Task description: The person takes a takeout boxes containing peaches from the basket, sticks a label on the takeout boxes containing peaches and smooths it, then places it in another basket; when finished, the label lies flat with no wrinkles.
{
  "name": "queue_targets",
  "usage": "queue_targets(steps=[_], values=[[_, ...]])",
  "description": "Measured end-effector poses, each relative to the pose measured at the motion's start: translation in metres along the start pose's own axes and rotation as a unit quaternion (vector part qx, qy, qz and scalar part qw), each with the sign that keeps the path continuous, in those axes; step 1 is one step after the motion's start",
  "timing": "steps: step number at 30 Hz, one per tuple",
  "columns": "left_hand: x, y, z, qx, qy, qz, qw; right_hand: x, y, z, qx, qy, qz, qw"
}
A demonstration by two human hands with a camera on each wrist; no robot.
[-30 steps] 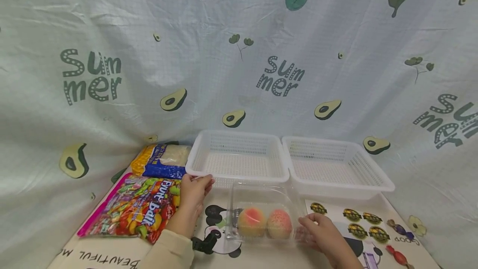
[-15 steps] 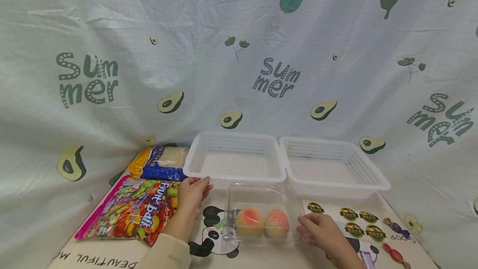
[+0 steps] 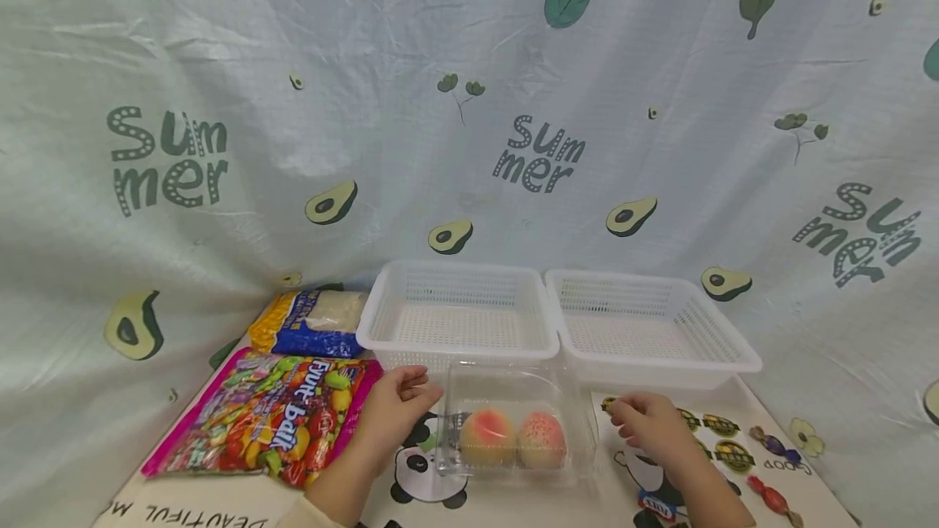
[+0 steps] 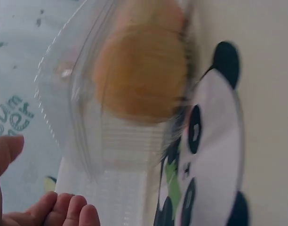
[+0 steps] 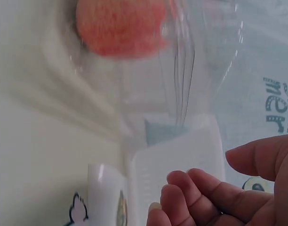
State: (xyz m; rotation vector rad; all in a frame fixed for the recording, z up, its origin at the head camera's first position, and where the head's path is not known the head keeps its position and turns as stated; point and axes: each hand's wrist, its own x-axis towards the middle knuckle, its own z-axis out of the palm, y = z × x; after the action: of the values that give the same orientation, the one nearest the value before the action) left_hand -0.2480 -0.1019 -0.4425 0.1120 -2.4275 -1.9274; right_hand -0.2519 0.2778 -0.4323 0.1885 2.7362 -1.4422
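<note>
A clear plastic clamshell box (image 3: 513,385) stands at the front middle of the table with two peaches inside, one yellow-orange peach (image 3: 487,437) and one pinker, speckled peach (image 3: 542,440). Just left of the box is my left hand (image 3: 396,410), fingers relaxed and holding nothing. In the left wrist view its thumb and fingertips are apart, with the box beyond. To the right of the box, over the sticker sheet (image 3: 604,430), my right hand (image 3: 653,426) is also unladen. The right wrist view shows a gap between its thumb and loosely bent fingers.
Two white baskets (image 3: 462,346) stand side by side behind the box. On the left lie a bright fruit candy bag (image 3: 279,422) and a blue-and-yellow packet (image 3: 315,332). Wrapped candies, one red candy (image 3: 769,495), are at the right. A printed curtain (image 3: 469,145) hangs behind.
My left hand has dropped from the left basket's front edge towards the box. My right hand has moved right, away from the box's side. The view has shifted slightly.
</note>
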Motion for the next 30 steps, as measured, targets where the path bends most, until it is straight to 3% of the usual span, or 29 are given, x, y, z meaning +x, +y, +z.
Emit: queue_targets(steps=[4,9,16,22,30], values=[[-0.011,0.002,0.005,0.094,-0.045,0.023,0.9943,0.014,0.008,-0.007,-0.017,0.009,-0.004,1.000],[-0.022,0.002,0.012,0.173,-0.060,0.059,0.9813,0.028,0.020,-0.012,-0.037,0.023,0.004,0.999],[-0.030,-0.003,0.018,0.186,-0.070,0.108,0.9741,0.041,0.026,-0.020,-0.084,0.038,0.009,0.996],[-0.035,-0.007,0.022,0.205,-0.071,0.135,0.9667,0.051,0.030,-0.023,-0.150,0.023,0.016,0.988],[-0.035,-0.008,0.022,0.216,-0.070,0.143,0.9633,0.063,0.027,-0.022,-0.279,-0.006,-0.005,0.960]])
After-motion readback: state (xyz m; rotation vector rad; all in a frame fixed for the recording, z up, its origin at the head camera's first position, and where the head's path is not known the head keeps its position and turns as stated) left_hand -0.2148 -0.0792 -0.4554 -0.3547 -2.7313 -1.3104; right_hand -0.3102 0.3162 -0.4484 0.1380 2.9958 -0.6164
